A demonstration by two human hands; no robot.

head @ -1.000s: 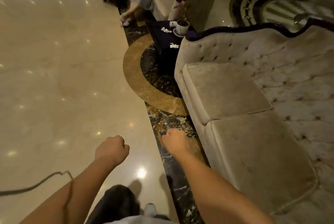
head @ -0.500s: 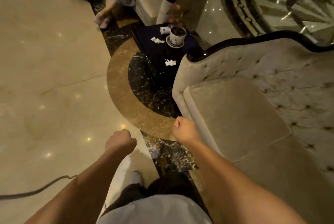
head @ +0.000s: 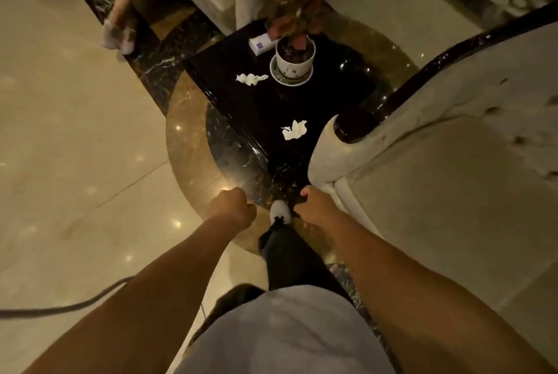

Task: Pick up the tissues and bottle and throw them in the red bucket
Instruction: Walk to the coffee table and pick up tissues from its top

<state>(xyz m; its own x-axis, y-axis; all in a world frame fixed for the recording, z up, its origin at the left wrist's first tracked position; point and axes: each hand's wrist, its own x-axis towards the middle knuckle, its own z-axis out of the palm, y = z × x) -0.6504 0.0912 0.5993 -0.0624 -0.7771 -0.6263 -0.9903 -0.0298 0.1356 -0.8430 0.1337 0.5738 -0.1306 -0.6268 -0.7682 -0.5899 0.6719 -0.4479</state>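
**Two tissues lying on the dark table, both hands empty**

While the glossy black square table (head: 271,107) is being faced from above, two crumpled white tissues are being left on its top: the far crumpled white tissue (head: 251,78) just beside the white ceramic plant pot (head: 295,60), the near crumpled white tissue (head: 294,130) close to the cream tufted sofa arm (head: 332,150). The left hand (head: 234,207) is being held curled into a fist, nothing gripped. The right hand (head: 315,207) is being held loosely curled, likewise empty. A small white box (head: 261,43) is lying behind the pot.
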